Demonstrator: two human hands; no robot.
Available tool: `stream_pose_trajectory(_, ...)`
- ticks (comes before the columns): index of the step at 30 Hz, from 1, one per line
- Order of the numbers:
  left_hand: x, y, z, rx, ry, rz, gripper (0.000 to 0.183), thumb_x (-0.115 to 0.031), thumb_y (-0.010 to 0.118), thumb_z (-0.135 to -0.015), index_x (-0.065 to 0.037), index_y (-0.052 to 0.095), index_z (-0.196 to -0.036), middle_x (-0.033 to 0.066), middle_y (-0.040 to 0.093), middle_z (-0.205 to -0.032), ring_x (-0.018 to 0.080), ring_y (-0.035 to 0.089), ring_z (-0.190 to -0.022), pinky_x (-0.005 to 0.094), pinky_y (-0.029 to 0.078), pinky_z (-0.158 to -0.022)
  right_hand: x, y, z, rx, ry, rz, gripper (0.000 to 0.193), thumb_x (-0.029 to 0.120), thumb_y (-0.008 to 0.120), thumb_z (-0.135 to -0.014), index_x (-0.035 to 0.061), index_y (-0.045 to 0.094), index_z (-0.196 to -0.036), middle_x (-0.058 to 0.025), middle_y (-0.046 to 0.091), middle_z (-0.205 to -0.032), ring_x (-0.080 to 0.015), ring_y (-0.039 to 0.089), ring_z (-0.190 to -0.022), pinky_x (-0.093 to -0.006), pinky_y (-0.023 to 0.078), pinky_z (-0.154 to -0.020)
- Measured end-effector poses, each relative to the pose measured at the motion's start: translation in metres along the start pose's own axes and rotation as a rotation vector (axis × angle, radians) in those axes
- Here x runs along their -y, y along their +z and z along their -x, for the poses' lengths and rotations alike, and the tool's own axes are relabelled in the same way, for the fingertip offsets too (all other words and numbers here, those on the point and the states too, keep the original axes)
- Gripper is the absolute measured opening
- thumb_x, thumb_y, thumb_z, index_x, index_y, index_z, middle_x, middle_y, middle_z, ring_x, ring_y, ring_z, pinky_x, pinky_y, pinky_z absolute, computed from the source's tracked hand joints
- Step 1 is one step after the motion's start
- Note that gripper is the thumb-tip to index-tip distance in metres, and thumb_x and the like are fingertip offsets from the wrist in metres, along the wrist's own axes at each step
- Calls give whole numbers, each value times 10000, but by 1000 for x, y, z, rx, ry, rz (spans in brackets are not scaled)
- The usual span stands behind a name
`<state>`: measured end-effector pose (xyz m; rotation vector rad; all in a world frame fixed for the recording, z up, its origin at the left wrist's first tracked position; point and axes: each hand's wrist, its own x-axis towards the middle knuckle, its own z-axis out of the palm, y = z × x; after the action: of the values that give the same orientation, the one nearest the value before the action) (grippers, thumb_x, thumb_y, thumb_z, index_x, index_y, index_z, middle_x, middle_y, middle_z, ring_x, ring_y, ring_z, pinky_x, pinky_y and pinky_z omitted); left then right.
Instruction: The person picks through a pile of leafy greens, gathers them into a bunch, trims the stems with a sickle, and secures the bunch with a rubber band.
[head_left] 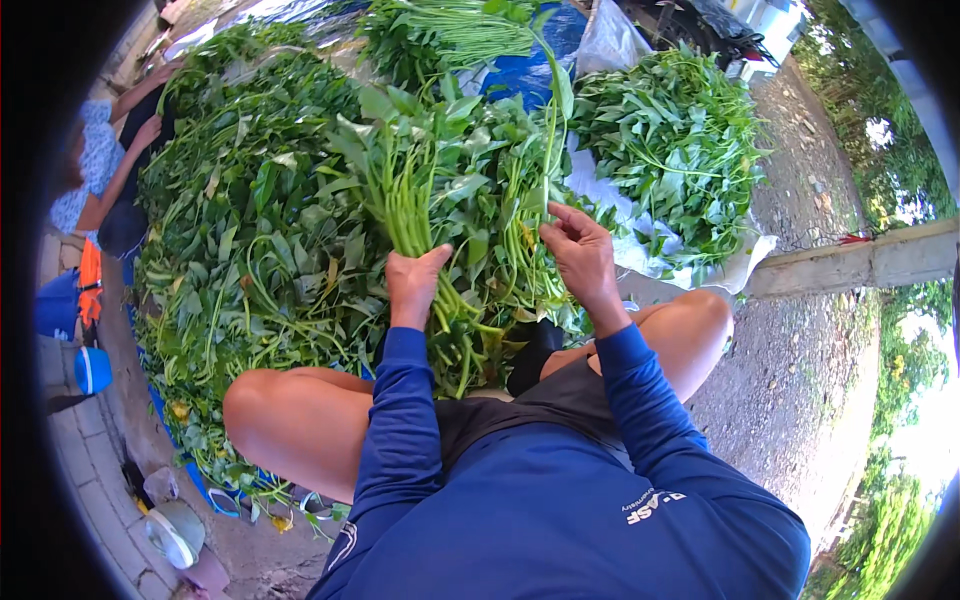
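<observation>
My left hand (413, 287) is closed around a thick bunch of water spinach (405, 205), its leaves pointing away from me and its cut stems hanging below the fist. To the right, my right hand (582, 255) pinches a single long water spinach stem (553, 125) between thumb and fingers, held upright with its leaves at the top. Both hands are above a wide heap of loose water spinach (265, 200) that spreads in front of my crossed legs and off to the left.
Another leafy pile (670, 150) rests on a white sheet (700, 272) at the right. Long thin green stalks (470, 35) lie at the back near a blue tarp (562, 35). A seated person (95, 170) is at the far left, near a blue container (92, 370). A concrete beam (860, 258) crosses the right.
</observation>
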<state>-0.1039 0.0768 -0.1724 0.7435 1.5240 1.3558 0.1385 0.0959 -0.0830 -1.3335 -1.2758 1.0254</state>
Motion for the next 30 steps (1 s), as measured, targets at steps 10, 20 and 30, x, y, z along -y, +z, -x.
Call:
stream_pose_trajectory(10, -4, 17, 18, 202, -114, 277, 313, -178, 842, -929, -35, 710, -1174, 30, 746, -1043, 115, 671, -888, 289, 556, -803, -55, 68, 48, 462, 266, 22, 406, 121, 609, -1037, -76, 624, -1393, -152, 720, -1301, -174, 657, -1160, -296, 501, -1030)
stream_pose_trajectory(20, -21, -38, 2, -250, 138, 60, 289, -45, 789, -782, 17, 688, -1046, 65, 729, -960, 165, 668, -778, 322, 546, -708, -65, 147, 84, 378, 338, -401, 396, 147, 626, -1078, 7, 608, -1448, -51, 686, -1330, -87, 619, -1154, -277, 512, -1006)
stream_pose_trajectory(30, -68, -90, -14, -362, 172, -45, 455, -35, 782, -802, 38, 670, -1238, 76, 727, -1104, 173, 672, -942, 314, 531, -880, -189, 106, 33, 109, 564, 849, 372, 307, 639, -847, -21, 761, -975, -267, 752, -1048, -456, 710, -994, -478, 566, -910)
